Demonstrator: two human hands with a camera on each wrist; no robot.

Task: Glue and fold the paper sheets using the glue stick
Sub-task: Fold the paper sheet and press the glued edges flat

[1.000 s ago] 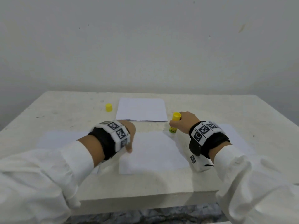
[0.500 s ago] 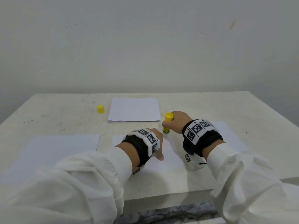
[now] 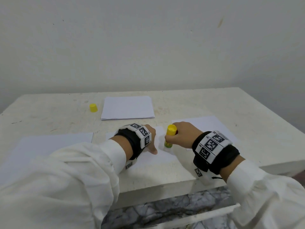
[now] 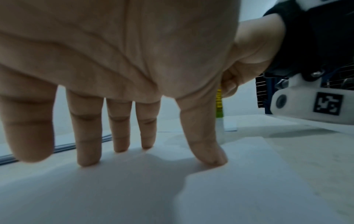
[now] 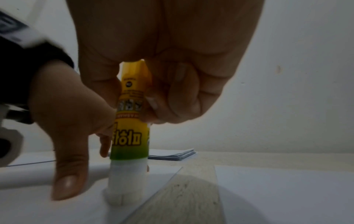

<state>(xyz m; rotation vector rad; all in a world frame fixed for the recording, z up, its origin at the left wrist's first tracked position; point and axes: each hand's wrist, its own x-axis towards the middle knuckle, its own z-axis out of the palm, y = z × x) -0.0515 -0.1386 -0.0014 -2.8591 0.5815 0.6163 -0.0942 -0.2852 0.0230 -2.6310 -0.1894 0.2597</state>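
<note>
White paper sheet (image 3: 153, 158) lies at the near middle of the pale surface (image 3: 214, 103), pinned by the straight, spread fingers (image 4: 88, 154) of the left hand (image 3: 149, 138). The right hand (image 3: 179, 136) has its fingers clenched around the yellow glue stick (image 3: 170, 136), held upright with its white tip pressed on the sheet near the right edge.

The gluing stroke looks under way; it likely goes best with light, even pressure, the stick kept vertical and the left hand holding the sheet flat so it does not drag or wrinkle.

The tip sits close to the sheet's right edge, with a strip of bare surface beyond it before another sheet (image 3: 206, 124); overrunning would smear the surface. A further sheet (image 3: 54, 144) lies left, a paper stack (image 3: 127, 107) and the yellow cap (image 3: 93, 107) sit farther back, well apart, leaving room to fold.
</note>
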